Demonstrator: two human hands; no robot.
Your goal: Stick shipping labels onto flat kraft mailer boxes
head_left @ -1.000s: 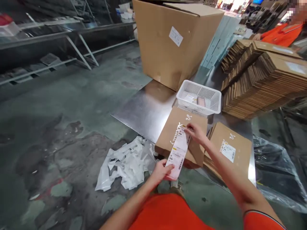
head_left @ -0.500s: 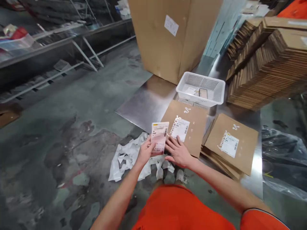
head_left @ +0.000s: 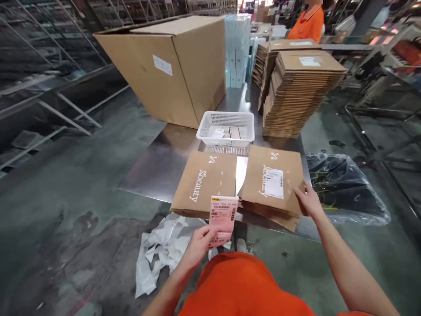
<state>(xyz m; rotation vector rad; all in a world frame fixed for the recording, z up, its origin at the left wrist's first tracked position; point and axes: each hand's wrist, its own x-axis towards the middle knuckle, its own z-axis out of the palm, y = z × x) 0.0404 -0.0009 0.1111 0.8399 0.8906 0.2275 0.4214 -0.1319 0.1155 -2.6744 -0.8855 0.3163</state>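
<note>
My left hand (head_left: 197, 245) is closed around a pad of printed shipping labels (head_left: 223, 219), held upright in front of the near edge of the left pile. On that pile, a folded flat cardboard box (head_left: 205, 182) with white "beauty" lettering lies on top, with no label showing. My right hand (head_left: 308, 199) grips the right edge of another flat cardboard box (head_left: 253, 171) on the right pile. A white shipping label (head_left: 274, 183) is stuck on its face, partly over the lettering. More flat boxes lie askew beneath it.
A white plastic basket (head_left: 204, 129) holding a phone (head_left: 234, 132) stands behind the piles on the metal table (head_left: 148, 166). Farther back are a big carton (head_left: 158, 87) and tall cardboard stacks (head_left: 292, 96). White paper scraps (head_left: 164, 245) litter the floor. A person in orange (head_left: 307, 24) stands beyond.
The labelled flat box has gone from the left pile onto the right one, with my right hand at its edge. An unlabelled box now tops the left pile. The view has tilted up and turned right.
</note>
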